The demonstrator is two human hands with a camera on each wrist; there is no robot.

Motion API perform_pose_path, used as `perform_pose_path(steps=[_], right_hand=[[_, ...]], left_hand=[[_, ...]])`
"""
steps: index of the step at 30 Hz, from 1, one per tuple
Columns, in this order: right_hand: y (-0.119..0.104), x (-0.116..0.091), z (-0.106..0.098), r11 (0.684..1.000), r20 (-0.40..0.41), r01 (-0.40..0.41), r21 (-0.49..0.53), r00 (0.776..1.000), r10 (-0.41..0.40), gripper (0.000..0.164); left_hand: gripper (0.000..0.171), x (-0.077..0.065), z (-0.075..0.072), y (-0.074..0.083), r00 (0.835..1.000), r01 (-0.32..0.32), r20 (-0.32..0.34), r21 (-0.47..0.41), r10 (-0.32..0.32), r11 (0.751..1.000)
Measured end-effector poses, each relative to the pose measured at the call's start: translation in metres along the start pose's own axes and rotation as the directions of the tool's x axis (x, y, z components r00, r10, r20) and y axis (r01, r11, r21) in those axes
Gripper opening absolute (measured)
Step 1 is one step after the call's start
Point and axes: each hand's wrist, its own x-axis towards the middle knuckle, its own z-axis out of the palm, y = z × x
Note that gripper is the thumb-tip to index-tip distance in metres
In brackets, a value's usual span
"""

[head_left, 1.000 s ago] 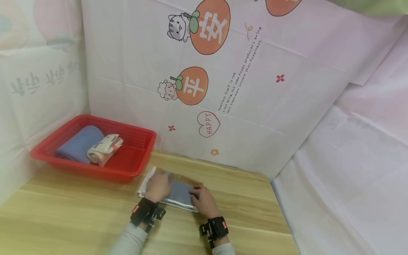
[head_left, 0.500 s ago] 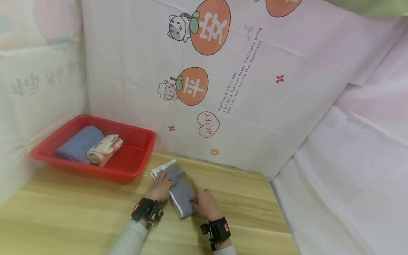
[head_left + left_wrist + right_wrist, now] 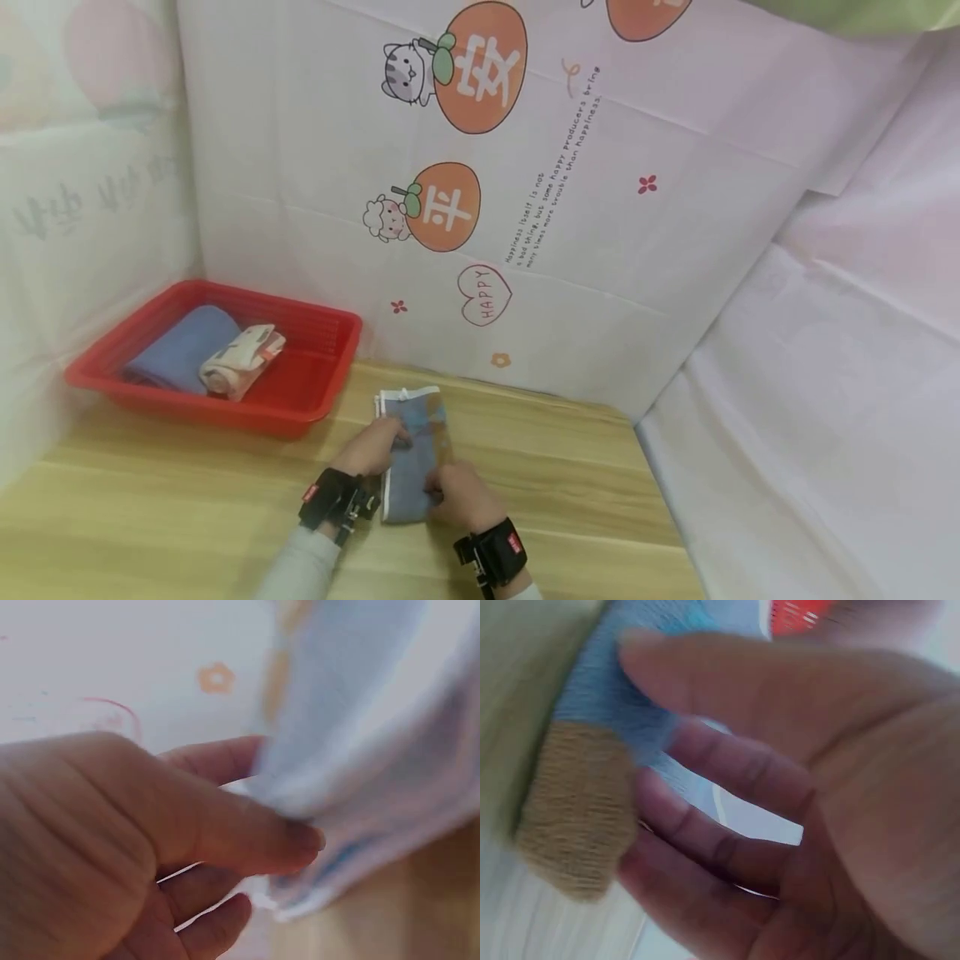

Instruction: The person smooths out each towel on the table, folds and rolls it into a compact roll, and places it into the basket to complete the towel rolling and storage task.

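Note:
A folded towel (image 3: 409,492), blue-grey with tan and light-blue patches and a white hem, lies lengthwise on the table in the head view. My left hand (image 3: 371,447) pinches its left edge; in the left wrist view the thumb lies over the layered towel edge (image 3: 360,757) with fingers behind. On the opposite side, my right hand (image 3: 467,497) grips the right edge near the closer end. The right wrist view has the thumb on the blue cloth and the fingers beneath, beside a tan corner (image 3: 577,810).
A red plastic basket (image 3: 347,354) stands at the back left. Inside it are a blue folded towel (image 3: 183,343) and a rolled cream patterned towel (image 3: 243,358). A printed white cloth wall (image 3: 585,333) rises behind the wooden table (image 3: 570,508).
The towel has turned from lying crosswise to pointing away from me. My left hand has gone from resting flat on it to pinching its left edge; the right stays at the right edge.

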Motion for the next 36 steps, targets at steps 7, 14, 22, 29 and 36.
perform_pose_path(steps=[7, 14, 22, 29, 36], right_hand=[[-0.011, -0.002, 0.007, 0.984, -0.135, -0.017, -0.178, 0.991, -0.008, 0.015], [-0.006, 0.003, 0.014, 0.991, -0.123, -0.026, -0.133, 0.992, 0.009, 0.020], [0.023, 0.004, 0.018, 0.991, -0.030, 0.038, 0.130, 0.999, -0.035, 0.029], [0.013, 0.003, -0.005, 0.987, -0.129, 0.099, 0.127, 0.988, -0.083, 0.018], [-0.003, 0.000, -0.004, 0.996, -0.133, 0.037, -0.085, 0.990, -0.048, 0.028]], left_hand=[[0.022, -0.016, -0.005, 0.043, 0.993, -0.098, 0.058, -0.032, 0.100, 0.995], [0.027, -0.025, 0.003, 0.045, 0.990, -0.124, 0.068, -0.018, 0.125, 0.992], [0.036, -0.022, 0.020, 0.029, 0.982, -0.171, 0.083, -0.020, 0.172, 0.985], [0.025, -0.017, 0.025, 0.028, 0.992, -0.112, 0.056, 0.020, 0.110, 0.994], [0.018, -0.010, 0.032, 0.024, 0.995, -0.100, -0.016, 0.045, 0.101, 0.994]])
